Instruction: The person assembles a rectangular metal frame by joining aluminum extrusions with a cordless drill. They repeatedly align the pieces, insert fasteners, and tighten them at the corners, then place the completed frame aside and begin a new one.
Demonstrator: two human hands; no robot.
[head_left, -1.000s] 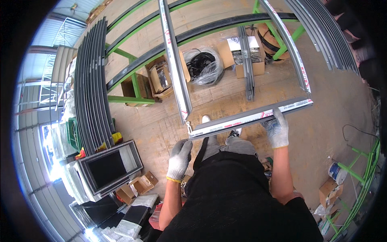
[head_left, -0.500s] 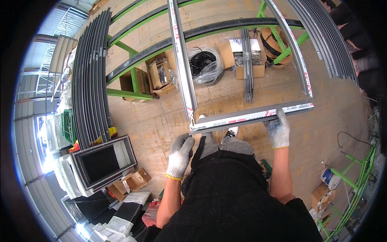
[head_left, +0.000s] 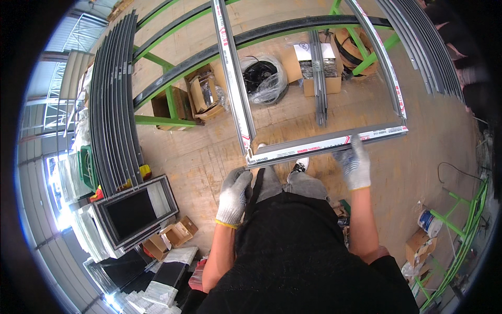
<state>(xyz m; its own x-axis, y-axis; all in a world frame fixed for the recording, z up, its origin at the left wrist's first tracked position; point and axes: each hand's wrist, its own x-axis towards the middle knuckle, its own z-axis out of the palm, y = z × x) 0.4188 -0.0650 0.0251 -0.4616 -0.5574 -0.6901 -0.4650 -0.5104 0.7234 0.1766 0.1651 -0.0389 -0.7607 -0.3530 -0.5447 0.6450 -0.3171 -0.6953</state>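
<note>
A dark metal frame with white, red-printed protective film lies in front of me, its near bar (head_left: pixel 314 149) running crosswise and its left long bar (head_left: pixel 232 83) reaching away over a green-legged stand. My right hand (head_left: pixel 354 166), in a grey-white glove, is at the near bar right of its middle; one finger lies over the film and the others curl below, slightly blurred. My left hand (head_left: pixel 234 198), gloved too, is just below the near left corner with its fingers curled inward. Whatever it may hold is hidden.
Stacks of dark profiles rest at left (head_left: pixel 112 104) and right (head_left: pixel 418 47) on the stand (head_left: pixel 172 78). Beneath it are open cartons (head_left: pixel 205 97) and a plastic-wrapped black coil (head_left: pixel 259 76). A glazed panel (head_left: pixel 136 212) stands at left, a white bucket (head_left: pixel 429 222) at right.
My right hand has slid a little left along the near bar. My left hand has shifted slightly upward and stays curled by the corner. The whole view has shifted slightly.
</note>
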